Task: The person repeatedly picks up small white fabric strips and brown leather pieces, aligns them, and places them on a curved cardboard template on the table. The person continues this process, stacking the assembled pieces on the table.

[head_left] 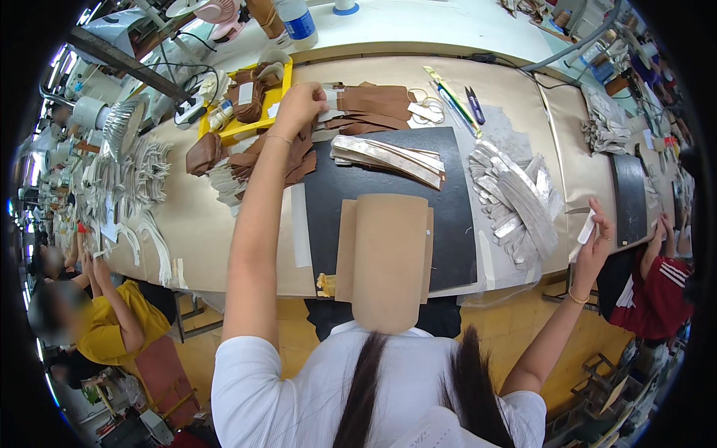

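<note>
Left hand (pixel 297 107): fingers pinched narrow on a brown cut piece (pixel 366 104) at the top of the brown stack, just beyond the black mat (pixel 388 224). Right hand (pixel 594 243): out past the mat's right side, fingers closed on a small white strip (pixel 587 226). Risk, as a judgement: the reaching forearm may sweep the white-edged strips (pixel 388 157) on the mat's far edge; neighbouring brown pieces may drag along. Silver strips (pixel 515 198) fan right of the mat; yellow tray (pixel 246 127) beyond its left corner; tan board (pixel 388 257) on its near edge.
</note>
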{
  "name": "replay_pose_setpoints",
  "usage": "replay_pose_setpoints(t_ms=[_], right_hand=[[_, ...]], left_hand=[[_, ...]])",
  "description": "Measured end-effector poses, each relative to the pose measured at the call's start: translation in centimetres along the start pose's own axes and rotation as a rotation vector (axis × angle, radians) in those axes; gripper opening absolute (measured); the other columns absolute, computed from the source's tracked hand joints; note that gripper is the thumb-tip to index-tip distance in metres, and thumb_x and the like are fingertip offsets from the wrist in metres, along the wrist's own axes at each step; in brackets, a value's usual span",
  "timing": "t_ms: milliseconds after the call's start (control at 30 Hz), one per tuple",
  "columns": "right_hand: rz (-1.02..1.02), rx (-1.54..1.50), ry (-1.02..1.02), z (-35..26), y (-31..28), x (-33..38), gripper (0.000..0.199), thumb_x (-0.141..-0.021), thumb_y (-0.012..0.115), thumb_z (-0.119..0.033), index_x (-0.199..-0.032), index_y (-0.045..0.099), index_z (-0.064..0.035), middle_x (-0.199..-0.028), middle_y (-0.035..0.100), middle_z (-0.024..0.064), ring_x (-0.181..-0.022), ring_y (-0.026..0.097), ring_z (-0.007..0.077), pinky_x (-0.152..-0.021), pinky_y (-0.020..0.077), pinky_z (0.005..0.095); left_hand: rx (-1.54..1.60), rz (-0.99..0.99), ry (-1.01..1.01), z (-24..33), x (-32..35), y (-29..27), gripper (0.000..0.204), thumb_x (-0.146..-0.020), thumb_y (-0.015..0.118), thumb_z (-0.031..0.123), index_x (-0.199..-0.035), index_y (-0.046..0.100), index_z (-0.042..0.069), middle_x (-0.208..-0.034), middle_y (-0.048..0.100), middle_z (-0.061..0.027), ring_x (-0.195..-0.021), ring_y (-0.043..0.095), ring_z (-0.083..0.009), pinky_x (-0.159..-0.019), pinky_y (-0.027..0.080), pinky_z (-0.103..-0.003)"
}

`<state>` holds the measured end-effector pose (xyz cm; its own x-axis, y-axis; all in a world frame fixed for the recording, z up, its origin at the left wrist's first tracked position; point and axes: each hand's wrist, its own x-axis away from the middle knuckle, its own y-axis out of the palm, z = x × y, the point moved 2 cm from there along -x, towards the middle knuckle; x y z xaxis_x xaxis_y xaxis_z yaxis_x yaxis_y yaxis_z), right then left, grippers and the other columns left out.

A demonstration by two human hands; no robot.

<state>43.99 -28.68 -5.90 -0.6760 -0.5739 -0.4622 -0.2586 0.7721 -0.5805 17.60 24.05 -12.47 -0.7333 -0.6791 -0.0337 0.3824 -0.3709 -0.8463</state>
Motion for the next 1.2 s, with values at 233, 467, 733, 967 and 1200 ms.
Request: replay_pose_setpoints(t_ms=[233, 467, 733, 967, 1200], right_hand=[[0.217, -0.262, 0.075, -2.2, -0.3, -0.8, 0.018, -0.095, 0.052, -0.008, -0.111, 0.049, -0.0001, -0.107, 0.064, 0.0164, -0.101, 0.061, 0.0185, -0.092, 0.0422, 0.0275], [0.164, -0.436, 0.121, -8.8, 3.7, -0.7, 0.022, -0.094, 0.055, -0.008, -0.113, 0.054, 0.0024, -0.094, 0.066, 0.0130, -0.077, 0.065, 0.0162, -0.073, 0.0487, 0.0251], [-0.196, -0.641, 0.240, -15.4, 5.0, 1.0, 0.014, -0.087, 0.063, -0.007, -0.098, 0.060, 0.0024, -0.077, 0.066, 0.0102, -0.057, 0.056, 0.0079, -0.050, 0.0430, 0.0179], [-0.899, -0.657, 0.633, -19.7, 12.4, 4.3, 0.015, -0.083, 0.070, -0.013, -0.083, 0.063, 0.0009, -0.066, 0.063, 0.0040, -0.048, 0.052, 0.0035, -0.043, 0.0386, 0.0160], [-1.089, -0.511, 0.603, -21.6, 15.8, 4.1, 0.017, -0.083, 0.070, -0.013, -0.080, 0.061, 0.0016, -0.059, 0.060, 0.0028, -0.045, 0.052, 0.0030, -0.040, 0.0379, 0.0153]], left_hand=[[0.407, -0.012, -0.041, 5.8, 1.2, -5.0, 0.023, -0.080, 0.066, 0.007, -0.102, 0.064, 0.000, -0.082, 0.065, -0.0048, -0.071, 0.063, -0.0099, -0.061, 0.047, -0.022], [0.926, -0.077, 0.172, 16.9, 11.2, -9.8, 0.025, -0.082, 0.065, 0.001, -0.106, 0.061, -0.005, -0.086, 0.065, -0.0087, -0.079, 0.067, -0.0154, -0.068, 0.052, -0.023], [1.284, -0.432, -0.209, 15.4, 23.4, -5.2, 0.024, -0.086, 0.060, -0.003, -0.110, 0.058, -0.007, -0.088, 0.066, -0.0133, -0.077, 0.068, -0.0179, -0.069, 0.055, -0.025], [1.350, -0.403, -0.437, 12.7, 26.9, -0.9, 0.023, -0.091, 0.056, 0.008, -0.107, 0.057, -0.009, -0.089, 0.066, -0.0176, -0.077, 0.068, -0.0202, -0.071, 0.057, -0.026], [1.488, -0.373, -0.461, 12.7, 27.6, -0.3, 0.036, -0.099, 0.045, 0.022, -0.109, 0.057, -0.010, -0.091, 0.065, -0.0205, -0.081, 0.069, -0.0247, -0.073, 0.058, -0.029]])
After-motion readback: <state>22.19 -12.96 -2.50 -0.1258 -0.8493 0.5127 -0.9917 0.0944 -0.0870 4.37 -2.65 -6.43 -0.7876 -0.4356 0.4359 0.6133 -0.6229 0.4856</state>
